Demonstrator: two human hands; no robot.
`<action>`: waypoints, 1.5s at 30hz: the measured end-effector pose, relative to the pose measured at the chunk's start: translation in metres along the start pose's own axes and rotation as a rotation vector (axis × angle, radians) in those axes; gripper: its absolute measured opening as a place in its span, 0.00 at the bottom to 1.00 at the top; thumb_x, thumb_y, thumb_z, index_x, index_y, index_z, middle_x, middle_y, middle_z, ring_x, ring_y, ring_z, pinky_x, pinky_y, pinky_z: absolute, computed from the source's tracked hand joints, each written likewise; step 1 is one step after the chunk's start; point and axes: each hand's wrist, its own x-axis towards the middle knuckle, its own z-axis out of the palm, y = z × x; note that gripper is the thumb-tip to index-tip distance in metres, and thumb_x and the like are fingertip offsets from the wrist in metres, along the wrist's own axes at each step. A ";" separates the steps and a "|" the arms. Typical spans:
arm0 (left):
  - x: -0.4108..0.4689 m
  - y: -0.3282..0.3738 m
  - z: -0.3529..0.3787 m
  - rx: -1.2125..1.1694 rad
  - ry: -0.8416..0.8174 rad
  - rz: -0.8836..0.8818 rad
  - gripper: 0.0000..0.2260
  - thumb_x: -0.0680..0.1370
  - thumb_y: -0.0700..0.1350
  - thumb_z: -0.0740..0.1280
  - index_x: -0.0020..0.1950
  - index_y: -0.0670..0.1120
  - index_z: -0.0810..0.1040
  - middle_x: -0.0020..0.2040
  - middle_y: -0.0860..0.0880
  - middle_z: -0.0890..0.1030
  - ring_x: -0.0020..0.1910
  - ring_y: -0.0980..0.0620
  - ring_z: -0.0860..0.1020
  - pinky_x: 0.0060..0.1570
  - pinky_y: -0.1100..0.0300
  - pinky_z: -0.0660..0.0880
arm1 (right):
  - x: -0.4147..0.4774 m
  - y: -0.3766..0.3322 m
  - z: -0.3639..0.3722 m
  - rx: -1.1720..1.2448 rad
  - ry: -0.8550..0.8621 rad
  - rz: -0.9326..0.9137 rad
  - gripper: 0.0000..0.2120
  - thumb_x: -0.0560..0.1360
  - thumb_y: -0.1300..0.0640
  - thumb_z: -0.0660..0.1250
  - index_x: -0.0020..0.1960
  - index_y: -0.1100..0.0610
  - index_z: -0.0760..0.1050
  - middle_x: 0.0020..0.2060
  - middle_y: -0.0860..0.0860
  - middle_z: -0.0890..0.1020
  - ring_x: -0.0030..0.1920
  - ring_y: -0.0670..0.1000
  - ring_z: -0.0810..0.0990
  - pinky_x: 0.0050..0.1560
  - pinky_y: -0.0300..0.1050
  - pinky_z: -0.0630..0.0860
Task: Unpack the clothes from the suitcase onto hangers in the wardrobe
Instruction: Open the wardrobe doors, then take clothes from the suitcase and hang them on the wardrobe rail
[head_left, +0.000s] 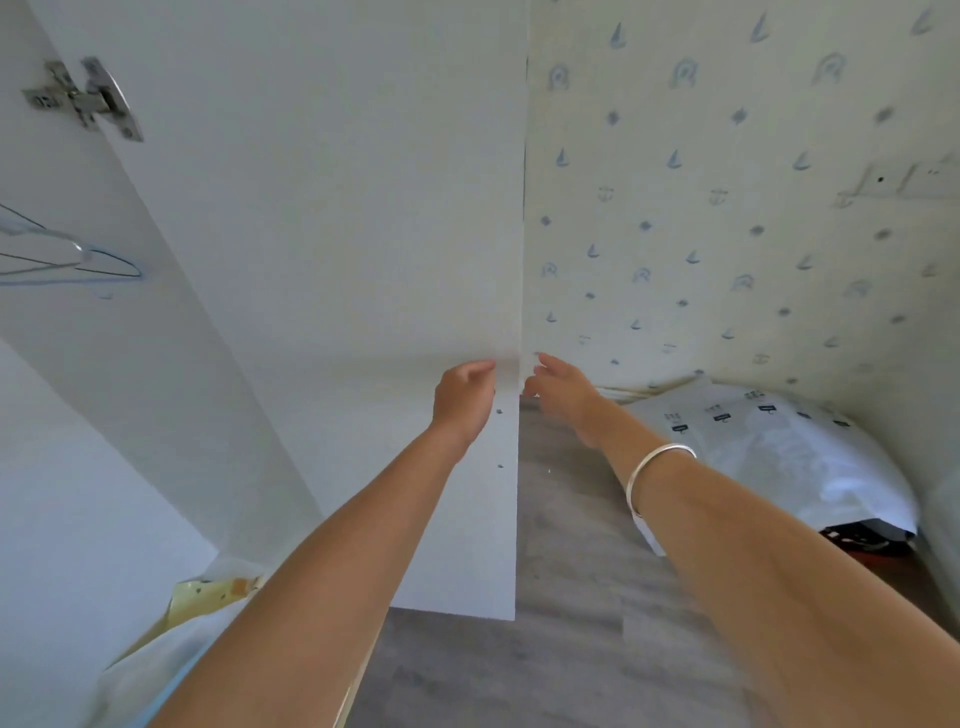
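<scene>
Two hands up at once, both meeting at the free edge of the white wardrobe door (337, 234), right in the middle of the frame. The left hand (464, 395) sits on the door's inner face, fingers curled in toward the edge. The right hand (558, 387) comes in from the other side, thumb and fingers bent at that same edge. The spot between them is smeared with blur, so I cannot tell whether either hand actually grips the panel or only touches it. A silver bracelet (655, 462) rides on the right wrist.

Over at the left edge of the frame, halfway up, thin blue wire hangers (78, 260) poke out, and they're bare. Above them, upper left, a metal hinge (83, 98) is fixed to the door.

On the right, cream wallpaper (727, 208) is dotted with little blue boats and anchors. Below it a white plastic bag (779, 447) with black printed marks lies on the grey wood floor (571, 597), something dark under its lower end. At lower left is a pale yellow spotted material (208, 592), too unclear to name.
</scene>
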 end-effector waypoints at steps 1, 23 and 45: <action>-0.003 0.001 0.006 0.014 -0.052 -0.012 0.08 0.78 0.45 0.59 0.46 0.51 0.78 0.42 0.52 0.77 0.46 0.46 0.78 0.56 0.48 0.76 | -0.002 0.008 -0.007 -0.001 0.037 0.036 0.29 0.74 0.61 0.64 0.74 0.58 0.63 0.65 0.54 0.73 0.63 0.52 0.73 0.66 0.48 0.70; -0.375 0.038 0.467 0.507 -1.494 0.266 0.12 0.81 0.43 0.58 0.61 0.43 0.77 0.52 0.45 0.81 0.46 0.49 0.79 0.48 0.58 0.76 | -0.482 0.338 -0.314 0.347 1.134 0.810 0.14 0.76 0.59 0.61 0.57 0.65 0.78 0.41 0.56 0.79 0.42 0.53 0.76 0.34 0.38 0.68; -0.633 -0.157 0.668 0.957 -1.884 0.397 0.10 0.79 0.45 0.59 0.53 0.46 0.79 0.47 0.48 0.80 0.47 0.49 0.78 0.54 0.53 0.76 | -0.705 0.624 -0.291 0.782 1.327 1.142 0.21 0.74 0.60 0.58 0.60 0.73 0.72 0.39 0.63 0.73 0.41 0.53 0.69 0.42 0.45 0.66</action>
